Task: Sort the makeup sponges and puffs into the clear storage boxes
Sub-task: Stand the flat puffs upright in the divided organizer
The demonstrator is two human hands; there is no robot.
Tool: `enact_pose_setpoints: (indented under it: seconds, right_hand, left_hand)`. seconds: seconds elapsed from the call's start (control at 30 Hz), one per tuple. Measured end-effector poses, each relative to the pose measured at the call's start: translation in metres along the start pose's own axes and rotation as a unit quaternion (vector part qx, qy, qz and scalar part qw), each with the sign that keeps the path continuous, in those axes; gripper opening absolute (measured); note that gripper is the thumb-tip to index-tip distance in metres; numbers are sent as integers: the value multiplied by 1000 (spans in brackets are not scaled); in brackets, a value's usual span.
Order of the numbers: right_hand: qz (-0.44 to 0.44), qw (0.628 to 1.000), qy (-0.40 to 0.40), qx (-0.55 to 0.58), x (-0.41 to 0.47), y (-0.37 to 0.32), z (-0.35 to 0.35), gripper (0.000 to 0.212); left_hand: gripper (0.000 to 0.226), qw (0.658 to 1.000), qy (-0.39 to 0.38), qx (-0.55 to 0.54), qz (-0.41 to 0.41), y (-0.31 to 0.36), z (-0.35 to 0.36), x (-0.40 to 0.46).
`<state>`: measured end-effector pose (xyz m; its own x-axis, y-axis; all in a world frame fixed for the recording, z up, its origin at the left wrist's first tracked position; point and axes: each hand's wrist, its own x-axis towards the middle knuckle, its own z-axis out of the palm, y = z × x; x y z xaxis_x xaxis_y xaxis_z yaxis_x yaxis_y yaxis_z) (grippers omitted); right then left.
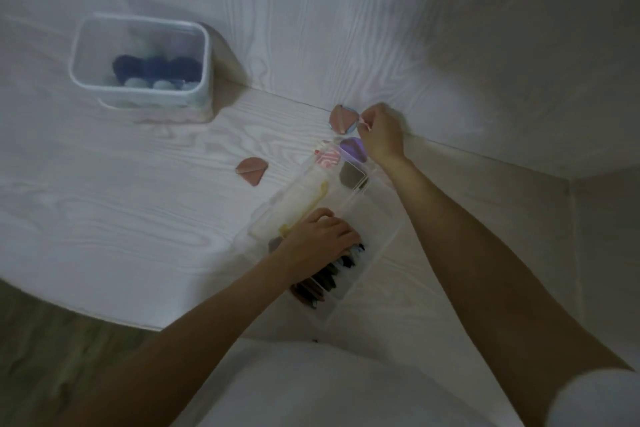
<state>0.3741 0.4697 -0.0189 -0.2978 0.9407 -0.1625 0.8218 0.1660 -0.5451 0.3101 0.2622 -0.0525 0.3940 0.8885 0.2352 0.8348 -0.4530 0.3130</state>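
A long clear storage box (377,255) lies slantwise on the white table, with flat puffs standing in a row at its near end. My left hand (320,236) rests on those dark puffs (329,279), fingers curled over them. My right hand (381,132) is past the box's far end and pinches the ribbon of a pink teardrop puff (342,118) lying by the wall. A purple puff (353,148) and a pink-and-white patterned puff (327,158) sit at the box's far end. Another pink teardrop puff (252,170) lies loose on the table.
A second clear box (78,55) stands at the back left with dark blue and pale blue round sponges inside. The white wood-grain wall runs close behind the puffs. The table's front edge curves at the lower left, above a wooden floor.
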Motion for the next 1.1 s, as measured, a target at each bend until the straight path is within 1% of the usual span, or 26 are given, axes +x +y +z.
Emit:
enact_pose_setpoints:
  seconds: [0.1, 0.2, 0.27, 0.37, 0.4, 0.43, 0.5, 0.53, 0.57, 0.6, 0.67, 0.73, 0.83, 0.9, 0.97, 1.03, 1.1]
  right_hand:
    - [57, 998, -2, -5, 17, -8, 14, 22]
    - [74, 997, -1, 10, 20, -12, 24, 23]
    - [57, 998, 18, 25, 14, -13, 24, 23]
    - [2, 999, 36, 25, -4, -14, 13, 25]
    - [-22, 999, 41, -5, -10, -13, 8, 25]
    - [-45, 996, 46, -63, -16, -11, 1, 25]
    - [-78, 979, 68, -178, -34, -6, -14, 26]
    - [-97, 972, 94, -191, -45, -3, -21, 24]
    - [-119, 970, 131, -165, -61, 1, -29, 21]
    - [-142, 969, 169, -113, -81, 5, -36, 18]
    - [-153, 966, 207, 4, -125, 14, -44, 15]
    - [-120, 971, 198, 58, -170, 24, -40, 15]
    - [-66, 979, 182, 64, -210, 35, -16, 14]
    - [-76, 977, 197, 31, -219, 41, -3, 9]
    - [-101, 970, 215, -43, -216, 47, 6, 6]
    - [-113, 964, 211, -118, -212, 53, 10, 4]
    - [-115, 959, 195, -168, -208, 55, 14, 7]
  left_hand:
    - [27, 1000, -16, -18, -12, 0, 0, -1]
    - [28, 999, -30, -24, -29, 0, 1, -1]
    - [29, 999, -27, -26, -32, -1, 1, -2]
    - [30, 999, -14, -21, -21, -1, 0, -1]
    - [29, 1000, -8, -21, -19, -1, -1, -1]
    - [28, 1000, -2, -21, -18, -1, -2, 0]
    - [24, 1000, 4, -17, -16, 0, -1, 2]
    - [21, 1000, 2, -11, -16, -1, -1, 1]
    - [19, 1000, -1, -6, -14, 1, -1, 1]
    - [19, 1000, -3, -1, -15, 2, 0, 0]
    - [25, 1000, -3, 2, -28, 5, -2, 0]
    - [30, 999, -2, 1, -38, 7, -4, 0]
    - [28, 1000, -14, 6, -26, 5, -4, 0]
    - [27, 1000, -14, -3, -23, 6, -6, 0]
    - [26, 1000, -10, -14, -25, 8, -9, 0]
    - [24, 1000, -2, -18, -22, 9, -9, -1]
    - [23, 1000, 1, -23, -22, 8, -10, -1]
